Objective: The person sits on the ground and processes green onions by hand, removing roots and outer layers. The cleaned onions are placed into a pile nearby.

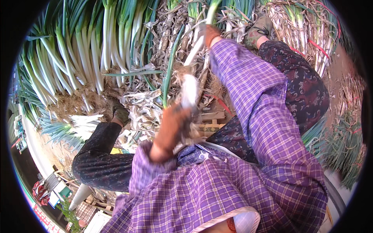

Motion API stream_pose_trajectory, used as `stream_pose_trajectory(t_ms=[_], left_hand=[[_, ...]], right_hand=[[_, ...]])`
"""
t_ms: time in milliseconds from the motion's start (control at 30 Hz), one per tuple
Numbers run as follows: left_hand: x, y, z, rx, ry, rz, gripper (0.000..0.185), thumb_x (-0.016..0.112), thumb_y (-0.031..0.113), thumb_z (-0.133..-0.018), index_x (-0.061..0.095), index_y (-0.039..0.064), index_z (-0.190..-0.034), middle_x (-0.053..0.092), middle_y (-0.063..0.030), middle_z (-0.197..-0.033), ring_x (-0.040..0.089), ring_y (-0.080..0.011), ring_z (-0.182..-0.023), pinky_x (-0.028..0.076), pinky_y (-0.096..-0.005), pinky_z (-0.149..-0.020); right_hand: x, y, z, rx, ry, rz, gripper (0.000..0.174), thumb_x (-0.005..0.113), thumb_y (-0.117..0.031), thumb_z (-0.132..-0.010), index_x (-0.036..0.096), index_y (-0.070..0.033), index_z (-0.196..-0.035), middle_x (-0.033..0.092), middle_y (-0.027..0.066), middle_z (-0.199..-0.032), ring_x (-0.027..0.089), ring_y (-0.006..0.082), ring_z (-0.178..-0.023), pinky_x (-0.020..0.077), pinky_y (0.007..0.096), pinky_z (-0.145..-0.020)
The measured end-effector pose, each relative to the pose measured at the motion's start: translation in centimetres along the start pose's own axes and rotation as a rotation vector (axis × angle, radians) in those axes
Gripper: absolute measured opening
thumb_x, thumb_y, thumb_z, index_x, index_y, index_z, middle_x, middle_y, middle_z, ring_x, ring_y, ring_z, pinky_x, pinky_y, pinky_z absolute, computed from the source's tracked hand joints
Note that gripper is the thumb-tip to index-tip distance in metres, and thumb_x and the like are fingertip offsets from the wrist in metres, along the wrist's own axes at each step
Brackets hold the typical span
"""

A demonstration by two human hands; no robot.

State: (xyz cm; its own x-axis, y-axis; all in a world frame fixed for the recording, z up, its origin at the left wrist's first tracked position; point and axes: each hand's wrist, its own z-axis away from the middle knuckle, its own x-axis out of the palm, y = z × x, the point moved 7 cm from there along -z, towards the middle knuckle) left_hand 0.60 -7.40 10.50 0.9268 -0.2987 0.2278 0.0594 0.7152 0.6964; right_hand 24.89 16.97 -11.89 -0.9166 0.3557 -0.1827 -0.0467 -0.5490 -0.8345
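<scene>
My right hand (211, 34), in an orange glove, grips a long green onion (194, 53) by its stalk at the top of the view. Its white shank slants down to the left and ends in brown roots (182, 70). Nearer my body is my left hand (172, 129), in an orange glove with a dark palm, blurred by motion. A blurred white strip (190, 89) stands out from its fingers; whether this is peeled skin or a stalk is unclear. Dry peeled husks (142, 109) lie heaped beside and beyond that hand.
Clean white-stemmed green onions (87, 55) lie in a thick row at upper left. Unpeeled ones with dry leaves (294, 26) are at upper right, near red ties (319, 48). More bundles (341, 145) lie at far right. My shoes (258, 31) rest among the stalks.
</scene>
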Motion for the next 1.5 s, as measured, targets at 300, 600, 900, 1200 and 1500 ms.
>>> stream_pose_trajectory(t_ms=[300,600,900,1200,1500], left_hand=[[-11.0,-2.2,-6.3,0.024,0.479,-1.313,0.038,0.064,0.031,-0.078,0.057,0.006,-0.106,0.058,-0.02,-0.105,0.056,-0.0407,-0.094,0.045,-0.047,-0.082],[-4.0,-0.5,-10.2,0.038,0.024,-0.411,0.028,0.06,0.016,-0.09,0.054,0.0,-0.113,0.061,-0.0078,-0.08,0.055,-0.0126,-0.059,0.045,-0.0266,-0.046],[-6.7,-7.6,-6.9,0.291,0.06,-0.586,0.037,0.064,0.016,-0.087,0.053,0.005,-0.121,0.063,-0.0052,-0.081,0.056,-0.0101,-0.067,0.047,-0.0275,-0.057],[-13.7,4.7,-5.5,0.784,0.445,-0.305,0.028,0.062,0.016,-0.089,0.056,0.005,-0.113,0.05,0.0037,-0.066,0.043,-0.0043,-0.056,0.035,-0.0226,-0.048],[-36.9,14.3,-17.1,0.519,0.879,-0.751,0.027,0.063,0.025,-0.087,0.062,0.001,-0.097,0.063,-0.0144,-0.076,0.057,-0.0195,-0.064,0.048,-0.0371,-0.057]], right_hand=[[-2.6,-6.4,5.3,-0.286,-0.118,-0.083,0.029,0.05,-0.027,-0.093,0.056,-0.006,-0.075,0.055,0.0077,-0.063,0.058,0.0225,-0.053,0.0475,0.0329,-0.047],[5.1,-0.5,15.4,0.201,-0.415,-1.039,0.02,0.058,-0.028,-0.086,0.053,-0.009,-0.091,0.054,0.0017,-0.067,0.054,0.0159,-0.052,0.05,0.0366,-0.045],[3.0,-0.6,7.8,0.019,-0.322,-0.903,0.027,0.051,-0.029,-0.091,0.058,-0.005,-0.099,0.063,0.0082,-0.082,0.06,0.0231,-0.07,0.0538,0.0455,-0.065],[13.1,-26.7,21.7,-0.491,-0.614,-0.544,0.041,0.055,-0.033,-0.091,0.046,-0.003,-0.118,0.06,0.0135,-0.095,0.061,0.021,-0.074,0.0555,0.035,-0.058],[15.8,-7.7,25.6,-0.25,-0.616,0.246,0.04,0.048,-0.035,-0.095,0.057,-0.005,-0.12,0.065,0.0143,-0.103,0.062,0.021,-0.09,0.0492,0.0325,-0.08]])
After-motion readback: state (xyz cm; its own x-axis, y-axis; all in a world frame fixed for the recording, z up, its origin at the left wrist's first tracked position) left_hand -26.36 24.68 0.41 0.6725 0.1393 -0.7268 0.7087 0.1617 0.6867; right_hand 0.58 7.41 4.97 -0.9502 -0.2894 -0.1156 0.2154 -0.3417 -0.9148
